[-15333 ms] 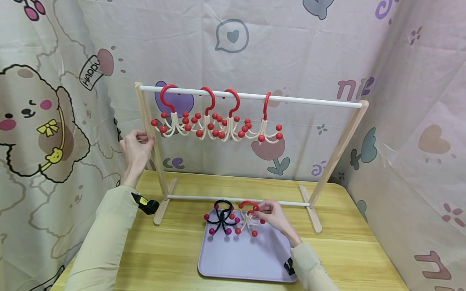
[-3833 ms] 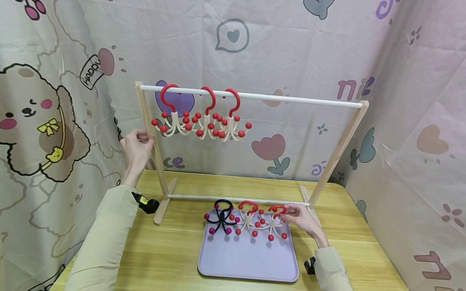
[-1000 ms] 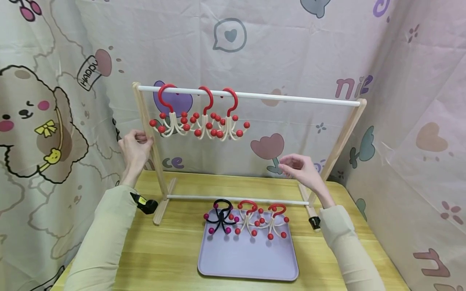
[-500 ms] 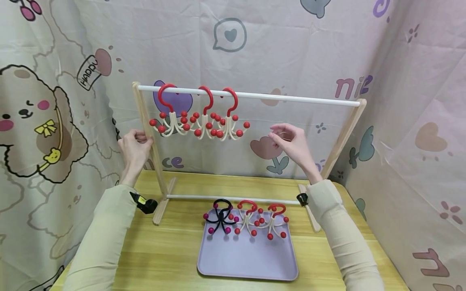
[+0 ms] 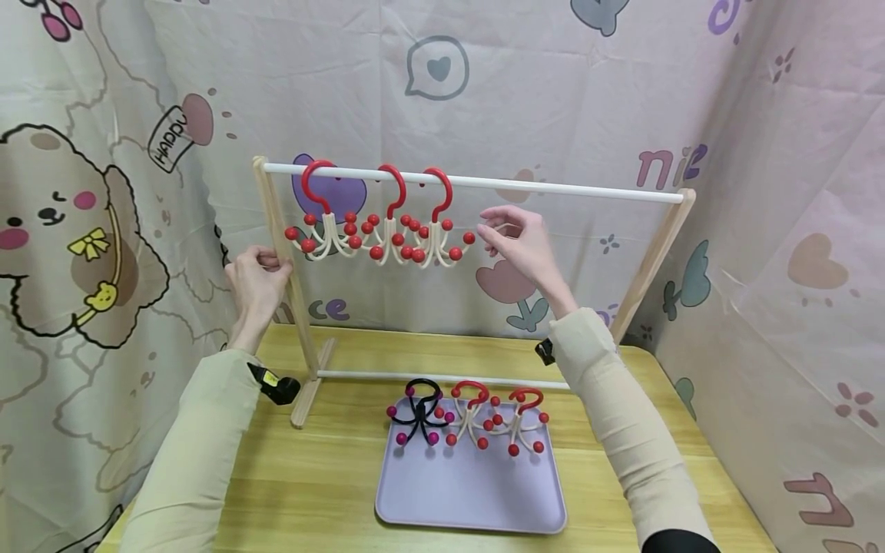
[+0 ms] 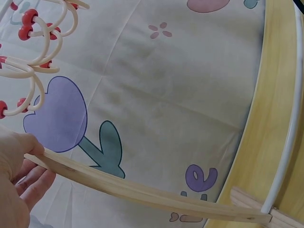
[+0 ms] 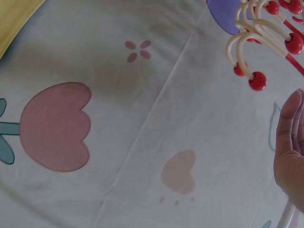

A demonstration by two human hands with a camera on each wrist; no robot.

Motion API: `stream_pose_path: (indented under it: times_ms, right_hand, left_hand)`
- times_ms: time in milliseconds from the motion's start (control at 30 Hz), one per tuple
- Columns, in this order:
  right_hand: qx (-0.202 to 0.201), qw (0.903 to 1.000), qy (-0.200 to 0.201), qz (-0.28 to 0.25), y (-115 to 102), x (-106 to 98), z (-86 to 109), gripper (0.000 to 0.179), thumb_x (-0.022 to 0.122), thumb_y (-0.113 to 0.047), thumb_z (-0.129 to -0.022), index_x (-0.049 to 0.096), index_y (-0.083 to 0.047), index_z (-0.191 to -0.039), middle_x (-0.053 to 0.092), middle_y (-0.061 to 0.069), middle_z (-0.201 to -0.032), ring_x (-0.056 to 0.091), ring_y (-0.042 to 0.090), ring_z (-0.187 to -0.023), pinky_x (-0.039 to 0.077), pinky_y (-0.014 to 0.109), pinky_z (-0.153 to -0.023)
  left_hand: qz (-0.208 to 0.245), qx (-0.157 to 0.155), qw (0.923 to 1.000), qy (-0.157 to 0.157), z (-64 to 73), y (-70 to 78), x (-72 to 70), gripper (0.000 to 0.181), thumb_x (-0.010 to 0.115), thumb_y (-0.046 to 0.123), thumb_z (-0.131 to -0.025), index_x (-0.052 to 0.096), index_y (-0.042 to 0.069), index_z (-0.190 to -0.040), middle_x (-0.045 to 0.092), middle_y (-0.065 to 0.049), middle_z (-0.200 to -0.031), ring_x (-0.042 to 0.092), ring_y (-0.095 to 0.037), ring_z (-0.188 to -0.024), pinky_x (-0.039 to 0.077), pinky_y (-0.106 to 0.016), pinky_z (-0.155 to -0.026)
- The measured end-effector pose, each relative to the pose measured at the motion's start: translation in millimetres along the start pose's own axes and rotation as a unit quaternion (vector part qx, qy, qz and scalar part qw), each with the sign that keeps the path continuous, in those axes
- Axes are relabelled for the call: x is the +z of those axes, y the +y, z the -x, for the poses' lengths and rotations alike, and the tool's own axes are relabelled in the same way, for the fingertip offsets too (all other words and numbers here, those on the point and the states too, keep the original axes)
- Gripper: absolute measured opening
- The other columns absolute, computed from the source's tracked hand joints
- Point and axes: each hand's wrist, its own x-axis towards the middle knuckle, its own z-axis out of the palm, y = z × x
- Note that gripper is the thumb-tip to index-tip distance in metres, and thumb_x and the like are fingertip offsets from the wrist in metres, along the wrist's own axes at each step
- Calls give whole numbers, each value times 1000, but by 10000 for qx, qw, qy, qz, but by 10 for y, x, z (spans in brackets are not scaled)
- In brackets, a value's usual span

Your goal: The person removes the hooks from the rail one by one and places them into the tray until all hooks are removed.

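Observation:
A wooden rack's left post (image 5: pixel 299 307) is pinched between the thumb and fingers of my left hand (image 5: pixel 256 286), as the left wrist view (image 6: pixel 21 183) also shows. Three red-hooked claw hangers with cream, red-ball-tipped arms hang towards the left of the white top rail (image 5: pixel 553 187): left (image 5: pixel 328 230), middle (image 5: pixel 392 238) and right (image 5: pixel 435 242). Just right of the last one, below the rail, my right hand (image 5: pixel 522 242) is held with loosely bent fingers and nothing in them. In the right wrist view this hand (image 7: pixel 290 152) shows at the right edge, beside the hangers' balls.
On the table (image 5: pixel 311 484) in front of the rack lies a lilac tray (image 5: pixel 470 491). Along its back edge are a black claw hanger with magenta balls (image 5: pixel 420 415) and two red-and-cream ones, the nearer (image 5: pixel 470 422) and the right-hand one (image 5: pixel 520 422). Printed curtains surround the table.
The fourth hanger went from the rail to the tray's right end, beside an earlier one. Since then my empty right hand has risen and moved left towards the remaining hangers. The left hand stays put.

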Motion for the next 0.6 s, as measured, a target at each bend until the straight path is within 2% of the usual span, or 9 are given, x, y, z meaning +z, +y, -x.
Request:
stream_pose_path:
  times_ms: [100, 200, 267, 367, 433, 533, 600]
  right_hand:
    - [-13, 10000, 7, 55, -47, 73, -68, 30, 71, -15, -92, 69, 0, -119, 69, 10, -92, 65, 10, -63, 56, 23, -64]
    - [-6, 10000, 41, 52, -75, 140, -123, 29, 71, -14, -92, 69, 0, -118, 70, 8, -91, 65, 10, -63, 57, 26, -65]
    - [36, 10000, 77, 7, -86, 182, -154, 28, 71, -13, -92, 69, 0, -117, 69, 5, -88, 66, 13, -63, 58, 29, -67]
    - [97, 9999, 128, 15, -96, 240, -194, 28, 71, -13, -92, 70, 0, -116, 68, 2, -86, 68, 18, -64, 60, 31, -68]
    - [142, 9998, 157, 40, -105, 279, -220, 29, 72, -14, -91, 69, 0, -117, 70, 4, -87, 68, 18, -63, 60, 31, -68]
    - [178, 9996, 193, 111, -119, 339, -256, 31, 73, -16, -91, 70, 0, -118, 72, 12, -94, 67, 13, -63, 60, 31, -68]
    - [170, 9995, 214, 139, -131, 374, -271, 32, 74, -16, -91, 69, 0, -118, 73, 17, -98, 68, 16, -65, 61, 33, -68]
  left_hand:
    - [-95, -6, 10000, 21, -8, 1, -2, 28, 66, 14, -91, 69, -5, -111, 73, -26, -103, 62, -26, -93, 37, -20, -78]
    - [-173, -12, 9998, 62, -13, 3, 11, 27, 66, 14, -90, 69, -3, -110, 74, -24, -102, 59, -16, -80, 38, -14, -68]
    - [-192, 0, 9998, 87, -20, -3, 16, 26, 66, 14, -90, 70, -3, -109, 74, -24, -102, 59, -17, -80, 37, -13, -65]
    - [-124, 18, 9999, 103, -21, -6, 18, 26, 67, 13, -90, 70, -5, -109, 73, -26, -102, 62, -28, -90, 36, -16, -70]
    - [-91, 27, 9999, 102, -25, -7, 15, 27, 67, 13, -90, 70, -6, -109, 73, -27, -102, 62, -33, -96, 35, -18, -74]
    - [-134, 31, 9999, 103, -27, -3, 12, 26, 68, 13, -91, 70, -6, -108, 73, -26, -102, 62, -31, -92, 36, -18, -73]
    - [-189, 54, 9997, 120, -31, -1, 12, 25, 69, 13, -91, 70, -6, -107, 73, -26, -101, 61, -26, -87, 36, -17, -71]
